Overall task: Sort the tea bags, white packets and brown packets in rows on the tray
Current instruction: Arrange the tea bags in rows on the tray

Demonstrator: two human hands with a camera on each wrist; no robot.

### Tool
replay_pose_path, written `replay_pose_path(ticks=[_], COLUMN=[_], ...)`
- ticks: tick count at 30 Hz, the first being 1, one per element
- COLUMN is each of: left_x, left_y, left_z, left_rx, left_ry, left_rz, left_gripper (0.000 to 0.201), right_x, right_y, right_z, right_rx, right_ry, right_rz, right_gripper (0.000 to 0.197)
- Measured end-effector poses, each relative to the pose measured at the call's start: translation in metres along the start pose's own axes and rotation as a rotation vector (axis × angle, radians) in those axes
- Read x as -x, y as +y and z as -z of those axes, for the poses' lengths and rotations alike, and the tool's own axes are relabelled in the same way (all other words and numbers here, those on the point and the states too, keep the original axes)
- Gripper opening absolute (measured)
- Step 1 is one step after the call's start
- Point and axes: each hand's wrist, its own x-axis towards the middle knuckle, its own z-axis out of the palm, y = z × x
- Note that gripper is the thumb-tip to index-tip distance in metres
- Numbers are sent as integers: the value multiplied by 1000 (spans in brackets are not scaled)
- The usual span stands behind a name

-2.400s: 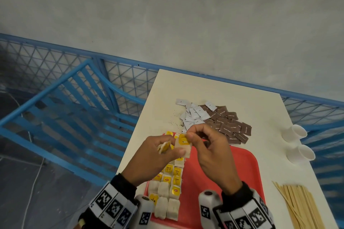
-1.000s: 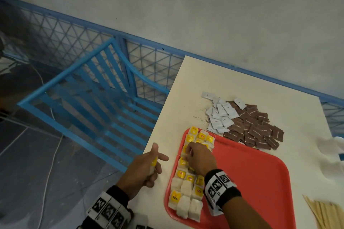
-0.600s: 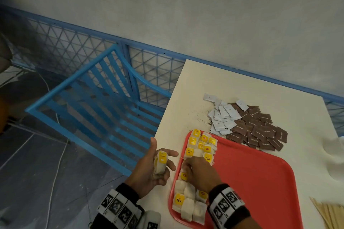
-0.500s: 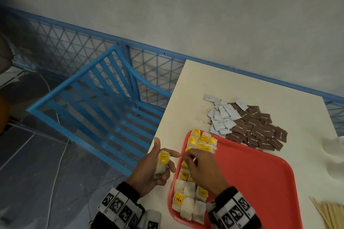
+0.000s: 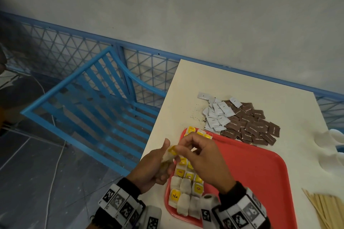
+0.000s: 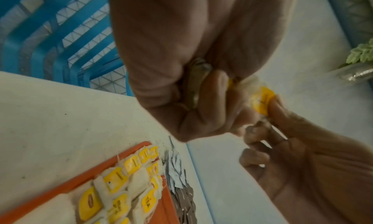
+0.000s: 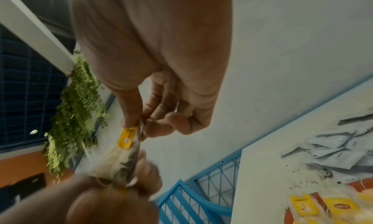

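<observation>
A tea bag [image 5: 168, 156] with a yellow tag [image 7: 127, 137] is held in the air between two hands, above the left edge of a red tray [image 5: 260, 169]. The left hand [image 5: 150, 169] has its fingers curled round the lower part of the bag, thumb upright beside it; the left wrist view shows a bunched bag pressed into that palm, though how many bags it holds cannot be told. The right hand [image 5: 202, 160] pinches the tagged top end between thumb and forefinger, its other fingers loosely bent. Beneath the hands, more tea bags [image 5: 186, 186] lie in close rows along the tray's left side, their yellow tags up, from the near corner to the far corner. Just beyond the tray's far edge, on the cream table [image 5: 223, 80], a heap of white packets [image 5: 216, 115] lies touching a heap of brown packets [image 5: 253, 126] to its right; dark specks are scattered on the table left of the white ones. To the tray's right lie a bundle of wooden sticks [image 5: 323, 210] near the front and white cups [image 5: 335, 137] farther back. A blue bench [image 5: 89, 113] stands left of the table.
</observation>
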Motion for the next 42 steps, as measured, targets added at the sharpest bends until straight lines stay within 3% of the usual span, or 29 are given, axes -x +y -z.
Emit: replay_pose_path(ticks=[3, 5, 7, 13, 18, 22, 26, 30, 33, 36, 42], left_x=[-1, -1, -1, -6, -14, -16, -19, -21, -18, -16, -22], left_y=[0, 6, 18, 48, 50, 50, 52, 55, 60, 61, 52], left_z=[9, 15, 16, -9, -21, -25, -27, -31, -34, -37, -34], left_rx=[-191, -313, -293, -376, -255, -173, -168, -152, -165, -257, -306], left_ry=[38, 130, 185, 98, 161, 153, 135, 130, 92, 52, 128], left_rz=[-20, -103, -218, -461, -450, -407, -422, -442, -434, -412, -377], left_gripper=[51, 45, 36, 24, 14, 33, 28, 16, 25, 18, 11], right_x=[-7, -10, -12, -21, -6, 6, 4, 1, 0, 0, 6], right_y=[-2, -4, -7, -14, -3, 5, 5, 4, -2, -3, 14], right_z=[19, 28, 34, 41, 32, 29, 34, 39, 41, 45, 39], right_rx=[20, 95, 177, 235, 131, 46, 50, 8, -35, -98, -122], right_ry=[42, 14, -8, 6, 108, 262, 201, 215, 235, 281, 291], right_rz=[5, 19, 34, 78, -12, -57, -20, -12, -27, -37, -95], right_gripper=[5, 2, 2, 8, 27, 24, 12, 9, 10, 6, 7])
